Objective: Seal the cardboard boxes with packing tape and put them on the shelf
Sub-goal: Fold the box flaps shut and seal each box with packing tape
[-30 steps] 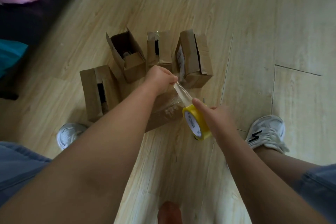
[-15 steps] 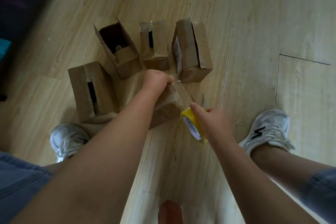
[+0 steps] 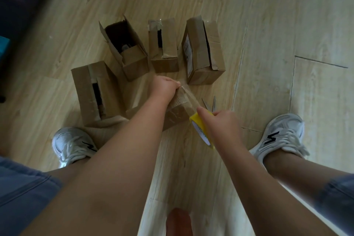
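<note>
A cardboard box (image 3: 178,115) lies on the wooden floor between my feet, mostly hidden under my left forearm. My left hand (image 3: 165,87) pinches the free end of clear tape (image 3: 188,96) at the box's far edge. My right hand (image 3: 220,122) grips the yellow tape roll (image 3: 201,130) at the box's near right corner, with the strip stretched between the two hands over the box top. Several other boxes stand beyond: one with a slit top (image 3: 95,92), an open one (image 3: 126,48), a small one (image 3: 163,44) and a taller one (image 3: 203,51).
Scissors (image 3: 209,104) lie on the floor just right of the box, blades partly open. My white sneakers (image 3: 72,144) (image 3: 281,134) flank the work spot. Dark furniture with pink and teal items (image 3: 11,5) lines the far left.
The right hand with the roll has dropped down toward the box's near right corner, laying the strip closer to the box top. The left hand stays pinching the tape end.
</note>
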{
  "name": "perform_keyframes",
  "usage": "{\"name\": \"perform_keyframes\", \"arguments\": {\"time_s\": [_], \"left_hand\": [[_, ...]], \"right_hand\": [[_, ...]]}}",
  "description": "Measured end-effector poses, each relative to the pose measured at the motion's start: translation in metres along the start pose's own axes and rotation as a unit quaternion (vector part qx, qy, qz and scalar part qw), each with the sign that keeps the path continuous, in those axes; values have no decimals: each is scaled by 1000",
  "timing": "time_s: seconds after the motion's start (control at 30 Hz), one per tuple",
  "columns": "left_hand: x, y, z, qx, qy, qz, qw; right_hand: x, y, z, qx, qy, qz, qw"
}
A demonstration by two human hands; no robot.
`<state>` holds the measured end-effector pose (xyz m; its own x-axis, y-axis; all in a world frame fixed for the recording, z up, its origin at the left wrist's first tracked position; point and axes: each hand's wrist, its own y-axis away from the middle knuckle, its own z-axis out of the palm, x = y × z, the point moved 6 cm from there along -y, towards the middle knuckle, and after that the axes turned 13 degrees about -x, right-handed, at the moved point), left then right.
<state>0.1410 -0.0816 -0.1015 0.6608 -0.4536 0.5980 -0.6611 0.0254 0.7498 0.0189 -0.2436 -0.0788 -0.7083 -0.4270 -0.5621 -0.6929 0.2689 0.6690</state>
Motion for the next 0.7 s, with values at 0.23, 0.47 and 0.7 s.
{"name": "perform_keyframes", "arguments": {"time_s": [0.23,0.47,0.7], "left_hand": [[-8,-11,3,-21,-119,-43,992],[19,22,12,62,-299,285,908],[23,33,-1,171,-336,287,880]], "right_hand": [[5,-1,8,3,-20,0,1000],[10,4,8,12,-33,2,999],[11,6,9,11,-24,12,1000]]}}
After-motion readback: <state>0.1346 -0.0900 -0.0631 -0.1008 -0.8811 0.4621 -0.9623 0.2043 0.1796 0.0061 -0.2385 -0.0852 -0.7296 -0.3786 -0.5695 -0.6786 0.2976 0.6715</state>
